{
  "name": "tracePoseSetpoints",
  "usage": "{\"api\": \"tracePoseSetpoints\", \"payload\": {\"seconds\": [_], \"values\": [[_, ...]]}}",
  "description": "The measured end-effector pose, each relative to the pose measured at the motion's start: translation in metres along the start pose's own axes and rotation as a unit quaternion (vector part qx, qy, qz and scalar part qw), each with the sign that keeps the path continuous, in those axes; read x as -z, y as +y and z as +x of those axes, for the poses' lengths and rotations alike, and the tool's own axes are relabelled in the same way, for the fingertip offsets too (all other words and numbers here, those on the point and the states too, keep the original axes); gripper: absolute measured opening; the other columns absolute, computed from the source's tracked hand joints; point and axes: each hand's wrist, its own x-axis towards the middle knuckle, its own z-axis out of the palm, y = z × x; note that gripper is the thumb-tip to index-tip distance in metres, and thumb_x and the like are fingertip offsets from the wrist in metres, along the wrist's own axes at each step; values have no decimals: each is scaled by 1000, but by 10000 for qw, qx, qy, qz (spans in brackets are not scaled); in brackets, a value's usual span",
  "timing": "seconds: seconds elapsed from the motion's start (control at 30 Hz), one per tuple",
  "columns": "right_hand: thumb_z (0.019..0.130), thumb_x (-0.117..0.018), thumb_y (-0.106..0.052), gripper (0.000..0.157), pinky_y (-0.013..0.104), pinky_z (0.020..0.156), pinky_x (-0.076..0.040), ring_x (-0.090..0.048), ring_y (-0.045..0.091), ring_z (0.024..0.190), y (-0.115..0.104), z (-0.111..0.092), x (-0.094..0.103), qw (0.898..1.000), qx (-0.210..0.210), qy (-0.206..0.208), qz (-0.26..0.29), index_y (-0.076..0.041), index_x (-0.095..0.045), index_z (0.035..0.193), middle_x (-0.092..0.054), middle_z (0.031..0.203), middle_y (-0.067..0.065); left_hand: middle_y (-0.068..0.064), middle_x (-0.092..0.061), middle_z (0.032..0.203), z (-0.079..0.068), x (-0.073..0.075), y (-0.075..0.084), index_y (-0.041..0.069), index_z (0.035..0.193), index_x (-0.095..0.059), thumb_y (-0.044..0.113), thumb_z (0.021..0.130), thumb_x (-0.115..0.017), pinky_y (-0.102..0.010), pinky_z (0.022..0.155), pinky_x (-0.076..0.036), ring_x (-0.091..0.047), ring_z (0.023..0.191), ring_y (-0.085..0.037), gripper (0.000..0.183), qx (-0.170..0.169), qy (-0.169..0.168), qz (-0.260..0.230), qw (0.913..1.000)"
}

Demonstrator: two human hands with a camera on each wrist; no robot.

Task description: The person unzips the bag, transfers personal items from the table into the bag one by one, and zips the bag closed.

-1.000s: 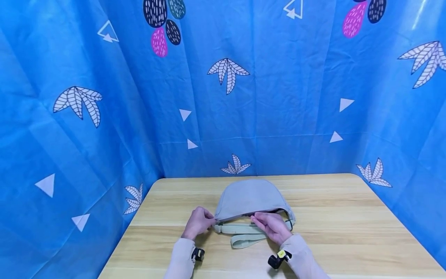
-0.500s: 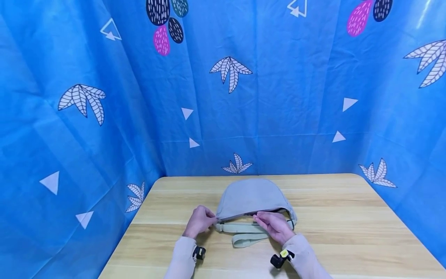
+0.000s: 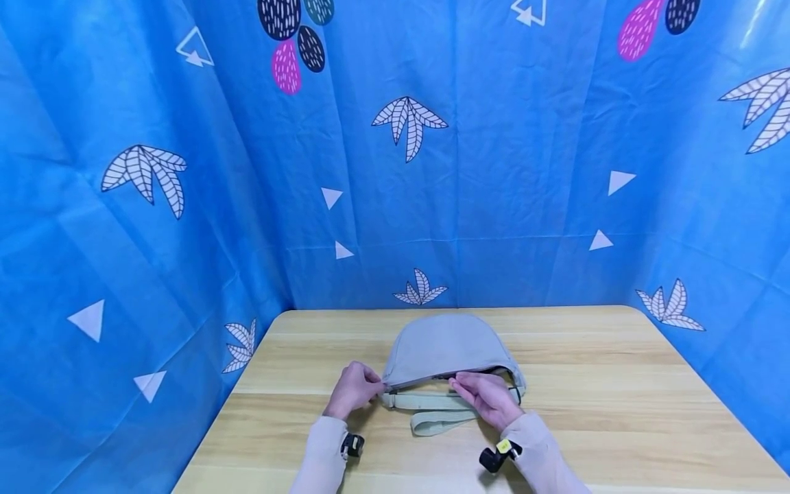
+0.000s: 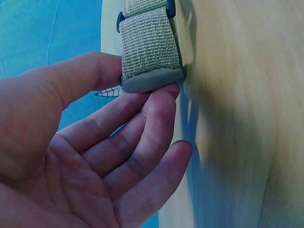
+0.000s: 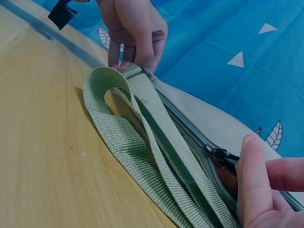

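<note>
A pale grey half-moon waist bag [image 3: 447, 346] lies on the table, its zipped edge towards me. My left hand [image 3: 354, 391] pinches the bag's left end, where the thumb and fingers meet at the grey end tab [image 4: 152, 80] of the webbing strap. Along the zip, my right hand [image 3: 490, 398] holds the black zipper pull [image 5: 232, 156] between thumb and fingers, which partly hide it. The zipper slider [image 5: 216, 152] sits mid-edge; to its right the zip gapes and shows a brownish inside. Left of the slider the teeth are joined.
A light green strap [image 3: 426, 403] runs along the bag's near side, with a loose loop [image 3: 428, 427] lying towards me. Wooden tabletop [image 3: 617, 412] surrounds the bag. Blue patterned cloth [image 3: 512, 171] hangs behind the table and on both sides.
The head view has shifted slightly. Both hands keep their holds on the bag's end and the zipper pull, with hardly any movement.
</note>
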Motion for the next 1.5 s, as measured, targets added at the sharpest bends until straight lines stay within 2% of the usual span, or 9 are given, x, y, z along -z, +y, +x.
{"api": "tracePoseSetpoints", "payload": {"seconds": [0.2, 0.57, 0.83, 1.1, 1.2, 1.37, 1.5], "values": [[99, -54, 12, 33, 22, 91, -59, -76, 15, 91, -1, 0, 0, 9999, 15, 93, -77, 22, -47, 130, -75, 94, 9, -3, -74, 80, 0, 0, -3, 6, 91, -80, 10, 87, -78, -29, 55, -51, -68, 67, -17, 6, -55, 24, -11, 10000], [97, -55, 13, 25, 23, 90, -59, -77, 16, 90, -1, -1, 1, 9996, 23, 280, -52, 17, -57, 122, -75, 95, 12, -3, -75, 77, 0, 1, -2, 6, 90, -80, 10, 87, -78, -27, 54, -51, -69, 66, -18, 5, -98, 32, -12, 9999], [98, -54, 12, 35, 22, 91, -59, -76, 15, 91, -2, -2, 3, 9995, 64, 238, -188, 22, -48, 131, -75, 97, 12, -4, -75, 78, -1, -1, -1, 4, 90, -80, 9, 87, -78, -28, 54, -51, -68, 65, -16, 6, -179, 21, -39, 9998], [97, -55, 13, 21, 23, 91, -59, -76, 15, 91, -7, -1, 8, 9989, 187, 344, -243, 16, -60, 117, -73, 95, 10, -4, -75, 80, 0, 0, 2, 4, 92, -80, 10, 88, -78, -27, 54, -52, -68, 65, -15, 8, -83, -26, -41, 10000], [98, -53, 13, 21, 22, 90, -59, -76, 15, 90, -10, -2, 11, 9988, 191, 384, -247, 16, -57, 119, -73, 95, 10, -4, -75, 80, 0, 1, 2, 4, 93, -80, 10, 87, -78, -27, 54, -53, -69, 66, -16, 8, -25, -22, -17, 10000], [99, -52, 12, 33, 21, 91, -59, -76, 14, 91, -13, -4, 12, 9993, 148, 251, -239, 20, -47, 131, -73, 95, 9, -4, -74, 80, 0, 1, 0, 5, 92, -79, 11, 87, -78, -28, 55, -53, -68, 66, -16, 8, 0, 17, 44, 10000], [99, -51, 12, 28, 21, 90, -59, -76, 14, 90, -13, -5, 13, 9992, 147, 278, -227, 19, -52, 126, -73, 95, 10, -4, -74, 80, -1, 0, 1, 5, 92, -79, 11, 88, -78, -28, 56, -53, -68, 66, -16, 7, 23, -5, 46, 10000]]}}
